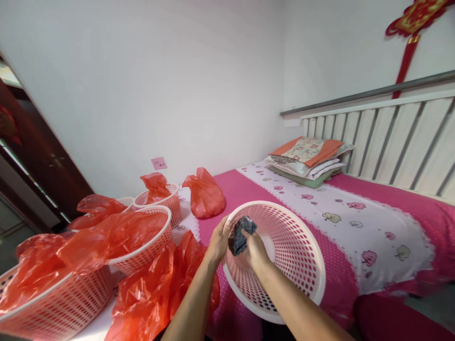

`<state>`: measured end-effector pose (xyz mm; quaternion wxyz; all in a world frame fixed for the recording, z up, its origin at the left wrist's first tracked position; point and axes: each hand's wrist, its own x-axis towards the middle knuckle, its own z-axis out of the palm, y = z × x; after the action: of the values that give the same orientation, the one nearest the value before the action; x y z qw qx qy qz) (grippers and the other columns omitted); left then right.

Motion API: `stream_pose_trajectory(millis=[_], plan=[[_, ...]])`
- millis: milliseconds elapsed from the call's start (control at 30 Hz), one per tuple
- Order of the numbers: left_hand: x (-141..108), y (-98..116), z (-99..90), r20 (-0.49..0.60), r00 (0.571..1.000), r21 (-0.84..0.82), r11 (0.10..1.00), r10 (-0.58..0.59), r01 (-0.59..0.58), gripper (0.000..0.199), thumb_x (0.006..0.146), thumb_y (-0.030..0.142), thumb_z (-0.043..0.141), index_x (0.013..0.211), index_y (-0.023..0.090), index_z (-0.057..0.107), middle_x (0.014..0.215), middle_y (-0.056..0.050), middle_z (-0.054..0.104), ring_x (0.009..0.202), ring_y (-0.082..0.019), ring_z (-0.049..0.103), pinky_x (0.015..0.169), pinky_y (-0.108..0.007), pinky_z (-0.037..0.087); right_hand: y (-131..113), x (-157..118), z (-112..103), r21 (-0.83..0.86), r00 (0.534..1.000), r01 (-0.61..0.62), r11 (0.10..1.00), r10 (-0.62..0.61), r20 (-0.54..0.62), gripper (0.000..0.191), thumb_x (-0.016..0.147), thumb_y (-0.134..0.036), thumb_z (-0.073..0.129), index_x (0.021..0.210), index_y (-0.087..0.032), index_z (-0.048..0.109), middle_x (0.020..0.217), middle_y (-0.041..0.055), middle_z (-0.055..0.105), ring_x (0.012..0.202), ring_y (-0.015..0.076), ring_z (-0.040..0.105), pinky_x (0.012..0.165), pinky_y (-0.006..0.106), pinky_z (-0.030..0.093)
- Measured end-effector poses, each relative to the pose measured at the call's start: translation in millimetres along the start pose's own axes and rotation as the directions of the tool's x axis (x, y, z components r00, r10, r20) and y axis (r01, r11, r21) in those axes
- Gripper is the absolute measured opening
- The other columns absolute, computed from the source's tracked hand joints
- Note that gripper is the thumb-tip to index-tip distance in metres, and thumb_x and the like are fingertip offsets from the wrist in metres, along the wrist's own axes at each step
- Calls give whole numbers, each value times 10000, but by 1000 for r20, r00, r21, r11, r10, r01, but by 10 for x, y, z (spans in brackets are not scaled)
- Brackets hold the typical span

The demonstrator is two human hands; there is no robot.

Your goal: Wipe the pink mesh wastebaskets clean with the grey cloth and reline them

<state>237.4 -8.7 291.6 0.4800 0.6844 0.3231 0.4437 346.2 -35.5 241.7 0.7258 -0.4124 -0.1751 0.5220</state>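
Observation:
A pink perforated basket [302,241] with a white rim is tilted so that its open side faces me. My left hand [219,240] grips the rim on its left side. Inside the basket's mouth, near that same edge, my right hand [253,244] has its fingers closed on a dark grey, fuzzy cloth [239,239]. The cloth is bunched up and has some brown on its left part. The rest of the basket's inside that shows is bare pink plastic.
Several pink baskets [85,293] lined with red plastic bags [131,232] stand on the left. A tied red bag [206,196] sits behind on the pink bedspread [236,187]. Folded bedding [307,158] lies at the back right by the white headboard [384,137].

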Motion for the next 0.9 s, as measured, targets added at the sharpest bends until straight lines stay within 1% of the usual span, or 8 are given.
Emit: stream_pose_trajectory(millis=[133, 233, 467, 567, 633, 700, 800, 900], plan=[[7, -18, -16, -3, 1000, 52, 998, 22, -21, 678, 935, 737, 504, 1332, 213, 672, 1374, -115, 730, 1303, -309, 646, 1144, -469, 472, -72, -241, 58, 7, 999, 15, 1000, -15, 37, 484, 667, -434, 776, 1078, -194, 684, 1025, 100, 812, 1057, 351, 748, 925, 422, 583], [-12, -3, -22, 17, 1000, 11, 1000, 14, -14, 718, 933, 784, 449, 1272, 202, 697, 1324, -113, 754, 1270, -314, 663, 1132, -465, 481, -107, -424, 76, -54, 992, 100, 993, -95, 87, 487, 717, -458, 772, 1115, -185, 705, 1017, 81, 808, 1055, 328, 731, 946, 404, 554], [-102, 189, -11, 23, 989, -87, 985, -148, 149, 768, 847, 859, 509, 975, 143, 757, 969, -106, 824, 1027, -327, 733, 996, -472, 556, -230, -815, 34, -180, 949, 231, 956, -180, 259, 431, 806, -485, 760, 1144, -216, 762, 1124, 68, 795, 1108, 310, 678, 1022, 410, 500], [-122, 205, 15, 74, 975, -212, 952, -209, 220, 795, 827, 861, 543, 1010, 118, 758, 909, -117, 819, 997, -328, 743, 939, -464, 576, -250, -889, -93, -224, 942, 222, 949, -150, 301, 411, 794, -464, 785, 1122, -215, 779, 1131, 64, 799, 1147, 319, 668, 1044, 417, 487], [-120, 182, 24, 98, 972, -251, 940, -213, 231, 776, 830, 816, 600, 1106, 106, 745, 971, -134, 823, 1009, -334, 749, 943, -471, 574, -258, -890, -218, -263, 952, 167, 950, -85, 295, 408, 781, -443, 804, 1115, -211, 782, 1123, 65, 804, 1167, 325, 669, 1047, 421, 489], [-98, 149, 14, 91, 978, -230, 951, -189, 206, 721, 847, 749, 642, 1193, 121, 726, 1091, -148, 819, 1074, -342, 742, 991, -487, 558, -292, -860, -344, -248, 955, 55, 967, 21, 297, 415, 743, -435, 827, 1086, -206, 781, 1067, 65, 813, 1131, 333, 697, 1026, 434, 508], [-29, 109, -43, 40, 995, -121, 988, -89, 93, 598, 897, 649, 631, 1245, 172, 726, 1324, -147, 756, 1289, -334, 662, 1143, -486, 471, -428, -782, -485, -202, 938, -114, 973, 172, 300, 406, 695, -463, 841, 994, -196, 776, 945, 73, 819, 986, 338, 752, 947, 450, 556], [46, 93, -120, -21, 1000, 58, 998, -1, 2, 501, 927, 529, 617, 1289, 199, 719, 1472, -132, 672, 1426, -311, 563, 1230, -472, 383, -615, -685, -583, -222, 960, -122, 967, 172, 220, 389, 692, -492, 824, 953, -209, 766, 961, 90, 821, 963, 338, 765, 893, 432, 583]])
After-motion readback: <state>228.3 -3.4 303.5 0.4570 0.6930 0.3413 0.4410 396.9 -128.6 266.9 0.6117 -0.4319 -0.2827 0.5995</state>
